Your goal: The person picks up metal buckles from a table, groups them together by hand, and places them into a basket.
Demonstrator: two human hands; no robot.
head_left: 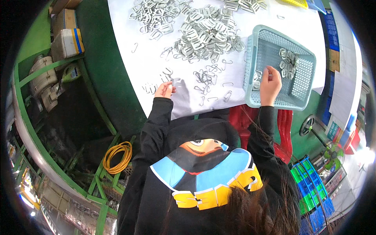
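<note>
At the table's near left edge my left hand [166, 90] is closed, its fingertips pressed together. Something greyish shows beside them, too small to name. Next to it lies a loose row of small bent metal pieces [149, 88]. My right hand [271, 84] is over the blue-grey plastic basket [307, 92], its fingers curled together; whatever they may hold is hidden. Inside the basket are small metal buckles [288, 62] in one cluster and a few more buckles [256, 80] by the left wall. Between my hands, thin wire hooks [205, 78] lie scattered on the white tabletop [139, 66].
Large heaps of metal buckles [211, 33] cover the table's far side, with another pile [154, 15] at the far left. A red plastic stool [284, 133] stands below the basket. On the left are a green metal frame [19, 94] and a coiled yellow hose [113, 156].
</note>
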